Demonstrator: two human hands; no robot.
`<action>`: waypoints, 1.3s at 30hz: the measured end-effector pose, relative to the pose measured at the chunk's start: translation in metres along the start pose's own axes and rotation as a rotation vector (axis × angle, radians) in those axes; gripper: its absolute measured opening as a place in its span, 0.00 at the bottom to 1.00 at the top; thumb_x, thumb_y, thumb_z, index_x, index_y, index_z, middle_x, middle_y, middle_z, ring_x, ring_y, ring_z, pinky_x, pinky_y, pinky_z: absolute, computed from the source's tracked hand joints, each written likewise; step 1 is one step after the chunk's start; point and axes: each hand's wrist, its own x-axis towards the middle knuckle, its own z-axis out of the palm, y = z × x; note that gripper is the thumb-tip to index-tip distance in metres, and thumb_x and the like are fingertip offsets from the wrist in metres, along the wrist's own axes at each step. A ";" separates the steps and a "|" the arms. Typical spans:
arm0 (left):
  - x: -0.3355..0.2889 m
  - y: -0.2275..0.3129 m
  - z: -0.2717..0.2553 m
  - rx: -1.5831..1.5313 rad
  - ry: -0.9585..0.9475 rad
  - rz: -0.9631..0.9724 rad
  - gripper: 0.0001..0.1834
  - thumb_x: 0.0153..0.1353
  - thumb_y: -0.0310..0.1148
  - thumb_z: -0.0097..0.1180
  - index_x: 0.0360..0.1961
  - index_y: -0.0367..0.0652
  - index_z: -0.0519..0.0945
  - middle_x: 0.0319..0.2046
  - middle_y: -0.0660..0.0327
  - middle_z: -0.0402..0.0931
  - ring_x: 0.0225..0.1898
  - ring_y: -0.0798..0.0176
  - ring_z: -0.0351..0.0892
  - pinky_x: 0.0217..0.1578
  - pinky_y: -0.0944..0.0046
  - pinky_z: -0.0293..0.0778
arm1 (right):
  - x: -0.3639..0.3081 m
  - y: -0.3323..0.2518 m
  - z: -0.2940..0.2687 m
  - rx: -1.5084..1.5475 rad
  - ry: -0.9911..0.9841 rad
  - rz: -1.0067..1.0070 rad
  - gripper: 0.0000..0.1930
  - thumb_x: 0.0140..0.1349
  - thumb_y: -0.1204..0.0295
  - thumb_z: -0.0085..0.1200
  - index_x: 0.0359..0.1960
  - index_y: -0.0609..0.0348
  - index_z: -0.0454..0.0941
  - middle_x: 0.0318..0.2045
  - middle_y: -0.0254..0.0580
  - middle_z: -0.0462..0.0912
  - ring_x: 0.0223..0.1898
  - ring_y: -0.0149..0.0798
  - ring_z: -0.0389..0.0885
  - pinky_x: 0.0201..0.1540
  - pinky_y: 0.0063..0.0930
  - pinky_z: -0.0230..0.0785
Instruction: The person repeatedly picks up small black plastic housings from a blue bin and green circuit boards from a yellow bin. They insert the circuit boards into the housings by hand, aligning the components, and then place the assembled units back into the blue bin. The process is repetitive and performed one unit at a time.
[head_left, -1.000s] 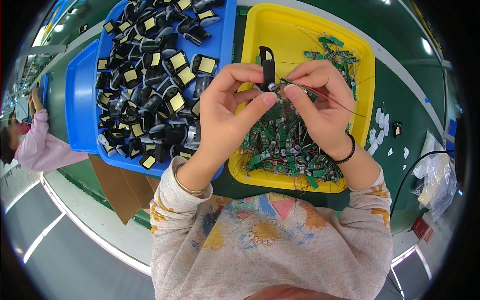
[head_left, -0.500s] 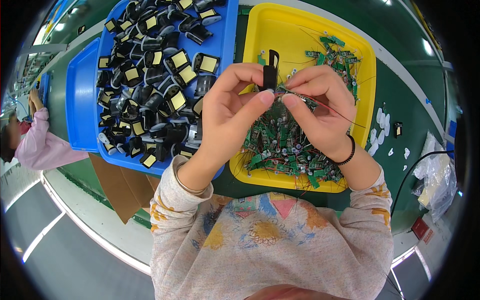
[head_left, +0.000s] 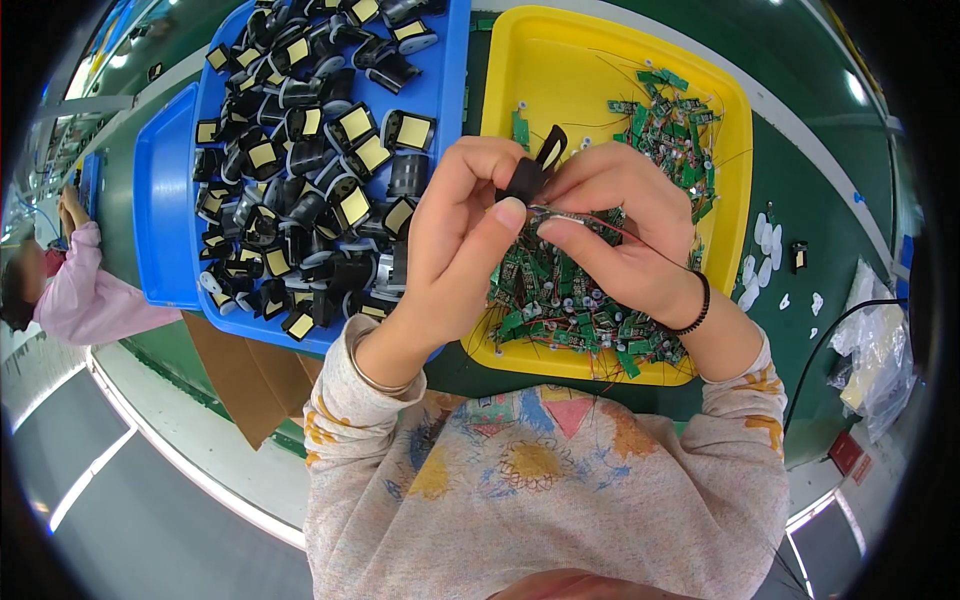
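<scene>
My left hand [head_left: 462, 225] pinches a black plastic housing [head_left: 524, 181] whose open loop-like end tilts up to the right. Close against it, my right hand [head_left: 632, 222] grips a small circuit board [head_left: 572, 216] with thin red and black wires trailing to the right. The board's near end meets the housing's lower edge; my fingertips hide whether it is inside. Both hands are over the yellow tray [head_left: 560, 50], which holds a heap of green circuit boards [head_left: 560, 300] with wires.
At the left, a blue tray [head_left: 165, 200] holds many black housings [head_left: 300, 160] with pale yellow pads. White flat pieces [head_left: 765, 250] and a small black part [head_left: 798, 257] lie on the green table at right, near a clear plastic bag [head_left: 875, 350]. A person in pink [head_left: 95, 285] sits far left.
The housing has tilted to the right and come slightly down and left. My right hand has moved left with the board, closer against the housing.
</scene>
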 end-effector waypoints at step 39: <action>0.008 0.004 -0.002 -0.094 0.163 -0.245 0.19 0.55 0.28 0.53 0.48 0.41 0.64 0.34 0.61 0.75 0.29 0.77 0.68 0.27 0.79 0.61 | -0.002 0.001 -0.012 0.717 -0.087 0.692 0.07 0.55 0.78 0.53 0.35 0.67 0.72 0.26 0.37 0.77 0.24 0.26 0.76 0.29 0.16 0.71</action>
